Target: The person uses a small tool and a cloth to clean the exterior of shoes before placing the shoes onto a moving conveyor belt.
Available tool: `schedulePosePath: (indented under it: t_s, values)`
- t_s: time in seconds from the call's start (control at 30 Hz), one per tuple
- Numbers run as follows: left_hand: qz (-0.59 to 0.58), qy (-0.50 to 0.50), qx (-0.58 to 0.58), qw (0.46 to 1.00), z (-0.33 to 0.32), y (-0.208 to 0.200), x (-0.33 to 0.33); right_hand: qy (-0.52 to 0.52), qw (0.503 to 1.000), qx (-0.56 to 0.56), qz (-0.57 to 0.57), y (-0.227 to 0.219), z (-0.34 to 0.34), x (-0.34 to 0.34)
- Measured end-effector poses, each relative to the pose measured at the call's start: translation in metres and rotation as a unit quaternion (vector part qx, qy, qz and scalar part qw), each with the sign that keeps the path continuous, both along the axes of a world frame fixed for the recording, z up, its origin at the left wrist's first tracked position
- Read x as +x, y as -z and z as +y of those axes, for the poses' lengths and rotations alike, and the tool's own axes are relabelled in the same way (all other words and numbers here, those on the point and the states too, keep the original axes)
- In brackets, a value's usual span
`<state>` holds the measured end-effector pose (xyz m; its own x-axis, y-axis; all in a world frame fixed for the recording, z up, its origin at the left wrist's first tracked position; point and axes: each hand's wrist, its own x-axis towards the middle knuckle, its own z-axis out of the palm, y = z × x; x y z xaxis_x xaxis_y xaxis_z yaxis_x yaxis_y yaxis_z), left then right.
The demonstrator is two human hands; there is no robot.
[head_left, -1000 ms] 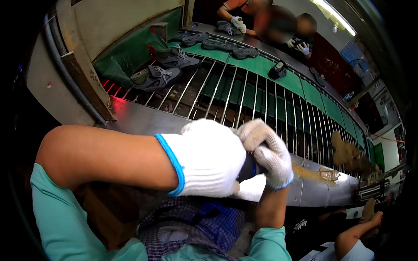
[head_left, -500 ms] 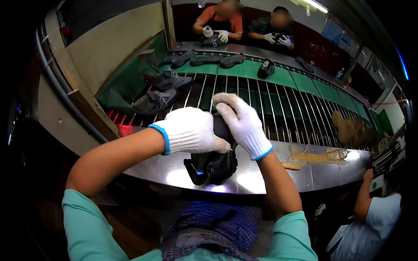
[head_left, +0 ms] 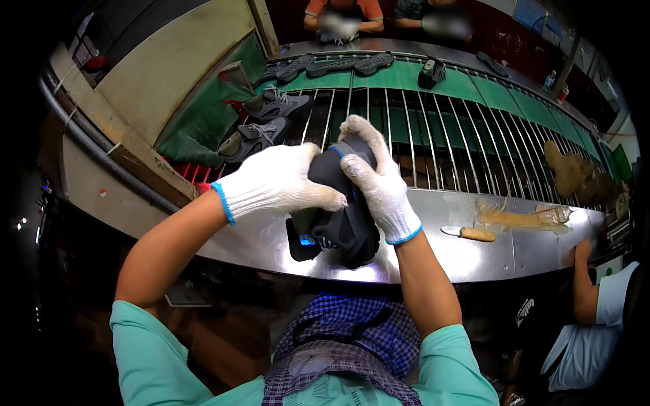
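A dark lace-up shoe (head_left: pixel 344 233) is held over the near metal ledge, its toe end pointing away from me, with a thin blue line showing near the toe. My left hand (head_left: pixel 277 181), in a white knit glove with a blue cuff, grips its left side, thumb across the upper. My right hand (head_left: pixel 378 186), gloved alike, closes around the far toe end from the right, thumb on top. Both palms and part of the shoe are hidden. Beneath the shoe's left side sits a black piece (head_left: pixel 302 245) with a small blue-lit spot.
A metal ledge (head_left: pixel 443 260) carries a short knife with a wooden handle (head_left: pixel 477 234) and a taped patch (head_left: pixel 518 216). Beyond lies a rod rack (head_left: pixel 467 152). Grey shoes (head_left: pixel 257 139) stand at left, soles (head_left: pixel 332 65) behind. Co-workers sit opposite; another person (head_left: pixel 586 304) is at right.
The shoe has tilted or turned in my hands, so more of its upper and toe shows. My right fingers have shifted around the toe end. The view has shifted, revealing the knife blade.
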<state>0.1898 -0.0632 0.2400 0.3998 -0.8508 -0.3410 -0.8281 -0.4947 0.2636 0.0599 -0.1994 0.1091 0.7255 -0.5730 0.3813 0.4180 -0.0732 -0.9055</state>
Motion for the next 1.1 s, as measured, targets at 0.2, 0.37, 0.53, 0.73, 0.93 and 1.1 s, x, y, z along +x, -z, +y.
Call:
schedulePosePath:
  t_s: [0.2,0.37,0.53,0.73,0.93,1.1]
  values:
    - [0.113,-0.058,-0.061,0.99,0.017,0.019,0.033,0.014,0.966,-0.158,0.204,0.042,0.018,-0.017]
    - [0.012,-0.052,-0.111,0.992,0.03,0.018,0.019,0.021,0.96,-0.138,0.241,0.074,0.032,-0.068]
    - [-0.005,0.09,-0.453,0.887,0.051,0.055,-0.054,0.123,0.989,-0.041,0.075,0.019,0.052,-0.112]
    - [0.064,0.171,-0.515,0.837,0.078,0.102,-0.16,0.223,0.942,-0.157,0.195,-0.026,0.075,-0.209]
    - [0.119,0.283,-0.529,0.791,0.086,0.151,-0.2,0.214,0.935,0.01,0.284,0.005,0.116,-0.269]
    - [0.036,0.346,-0.563,0.75,0.082,0.169,-0.205,0.289,0.927,0.117,0.207,0.024,0.141,-0.265]
